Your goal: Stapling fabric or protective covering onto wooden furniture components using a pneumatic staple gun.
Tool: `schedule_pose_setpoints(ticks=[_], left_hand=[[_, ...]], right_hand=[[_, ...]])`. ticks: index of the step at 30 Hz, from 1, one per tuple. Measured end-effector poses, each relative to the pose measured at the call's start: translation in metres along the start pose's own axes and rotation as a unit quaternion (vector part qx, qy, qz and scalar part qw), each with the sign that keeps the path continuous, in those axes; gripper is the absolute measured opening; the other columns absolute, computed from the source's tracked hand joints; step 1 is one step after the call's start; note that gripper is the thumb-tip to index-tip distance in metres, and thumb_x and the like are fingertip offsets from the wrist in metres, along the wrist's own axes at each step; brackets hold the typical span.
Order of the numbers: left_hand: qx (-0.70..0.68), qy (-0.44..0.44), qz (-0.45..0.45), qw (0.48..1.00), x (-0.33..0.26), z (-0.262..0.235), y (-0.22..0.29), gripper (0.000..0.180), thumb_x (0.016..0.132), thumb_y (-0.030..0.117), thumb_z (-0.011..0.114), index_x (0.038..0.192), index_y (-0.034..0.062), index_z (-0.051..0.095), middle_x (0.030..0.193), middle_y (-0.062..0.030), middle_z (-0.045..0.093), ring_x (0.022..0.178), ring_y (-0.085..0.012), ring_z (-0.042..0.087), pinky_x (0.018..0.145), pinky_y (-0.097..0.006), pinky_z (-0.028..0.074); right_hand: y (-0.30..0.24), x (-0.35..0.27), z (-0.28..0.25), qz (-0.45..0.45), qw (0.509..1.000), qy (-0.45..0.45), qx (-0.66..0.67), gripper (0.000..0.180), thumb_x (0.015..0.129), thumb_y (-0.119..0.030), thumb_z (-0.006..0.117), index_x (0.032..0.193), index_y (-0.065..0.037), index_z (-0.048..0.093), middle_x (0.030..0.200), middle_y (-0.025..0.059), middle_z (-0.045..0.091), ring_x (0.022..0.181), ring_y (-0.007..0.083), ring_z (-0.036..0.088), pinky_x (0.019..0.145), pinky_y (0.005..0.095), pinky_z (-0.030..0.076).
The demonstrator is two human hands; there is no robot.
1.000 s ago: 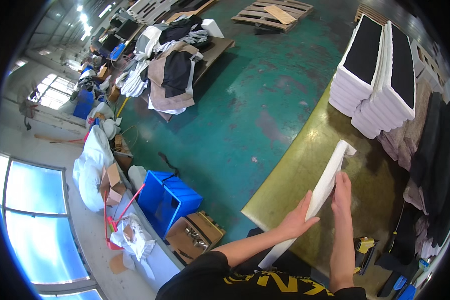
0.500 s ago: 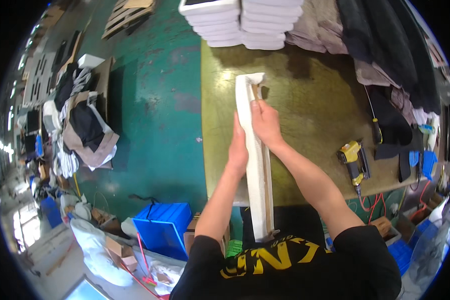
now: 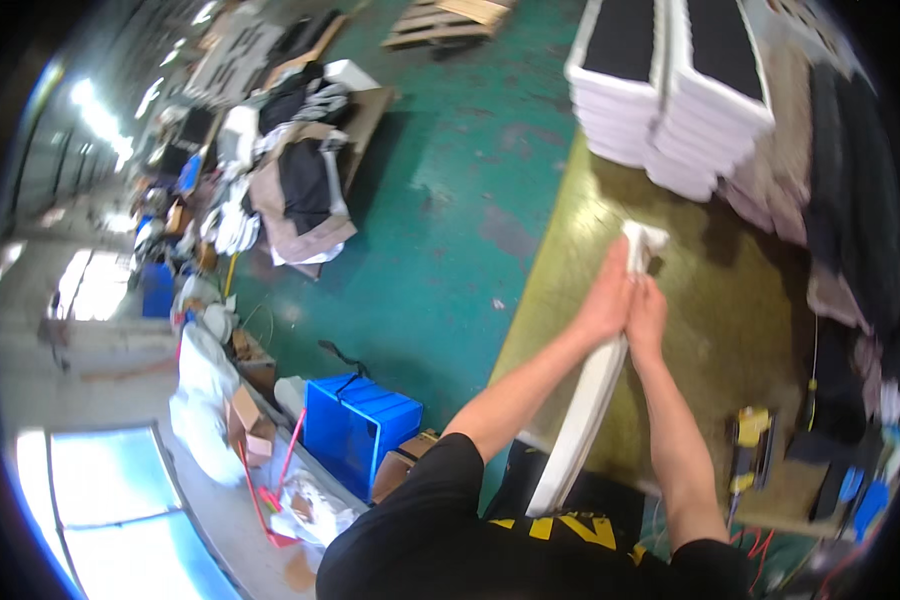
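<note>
Head view: right of the frame's centre, the white strip (image 3: 582,425) is pinched near its upper end by the left-hand grip (image 3: 606,302) and right-hand grip (image 3: 647,314). Pressure is best kept even, so the lower length is not twisted.

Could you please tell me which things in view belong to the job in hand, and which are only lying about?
Seem to belong:
long white piece, held between left hand and right hand
perhaps yellow power tool, unheld

Seem just lying about:
blue crate
cardboard box
wooden pallet
</note>
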State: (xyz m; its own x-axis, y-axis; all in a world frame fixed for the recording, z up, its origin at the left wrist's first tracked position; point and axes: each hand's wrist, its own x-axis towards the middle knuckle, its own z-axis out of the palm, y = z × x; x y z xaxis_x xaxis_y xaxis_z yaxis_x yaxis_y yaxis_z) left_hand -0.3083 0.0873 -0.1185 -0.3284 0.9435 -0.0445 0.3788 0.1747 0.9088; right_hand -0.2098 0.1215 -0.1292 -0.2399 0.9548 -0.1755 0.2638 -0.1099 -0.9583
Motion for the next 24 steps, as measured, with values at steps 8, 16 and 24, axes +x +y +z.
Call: schedule_pose_setpoints(ticks=[8, 16, 24], left_hand=[[-0.132, 0.03, 0.019, 0.991, -0.008, 0.002, -0.009, 0.059, 0.109, 0.021, 0.035, 0.16, -0.0014, 0.015, 0.165, -0.0218, 0.02, 0.155, -0.0328, 0.016, 0.125, -0.037, 0.013], [-0.163, 0.046, -0.015, 0.985, 0.006, 0.005, -0.021, 0.06, 0.108, 0.022, 0.035, 0.163, 0.0087, 0.013, 0.164, -0.0231, 0.022, 0.151, -0.0347, 0.026, 0.122, -0.039, 0.022], [0.029, -0.081, -0.157, 0.984, -0.012, -0.02, 0.025, 0.068, 0.105, 0.024, 0.041, 0.163, 0.0196, 0.008, 0.144, -0.0326, 0.045, 0.127, -0.0479, 0.052, 0.108, -0.048, 0.042]], right_hand=[[0.001, 0.032, 0.008, -0.031, 0.999, -0.015, -0.017, 0.038, 0.106, -0.03, 0.048, 0.092, 0.004, 0.06, 0.081, 0.0209, 0.065, 0.072, 0.0286, 0.059, 0.071, 0.0428, 0.046], [0.011, 0.044, 0.014, -0.106, 0.992, -0.03, -0.068, 0.035, 0.107, -0.027, 0.047, 0.09, 0.003, 0.057, 0.075, 0.0164, 0.059, 0.071, 0.02, 0.053, 0.068, 0.0399, 0.046], [0.046, 0.05, -0.032, -0.012, 0.989, -0.107, -0.104, 0.026, 0.105, -0.023, 0.05, 0.099, 0.002, 0.059, 0.082, 0.0141, 0.061, 0.072, 0.0165, 0.053, 0.068, 0.0378, 0.047]])
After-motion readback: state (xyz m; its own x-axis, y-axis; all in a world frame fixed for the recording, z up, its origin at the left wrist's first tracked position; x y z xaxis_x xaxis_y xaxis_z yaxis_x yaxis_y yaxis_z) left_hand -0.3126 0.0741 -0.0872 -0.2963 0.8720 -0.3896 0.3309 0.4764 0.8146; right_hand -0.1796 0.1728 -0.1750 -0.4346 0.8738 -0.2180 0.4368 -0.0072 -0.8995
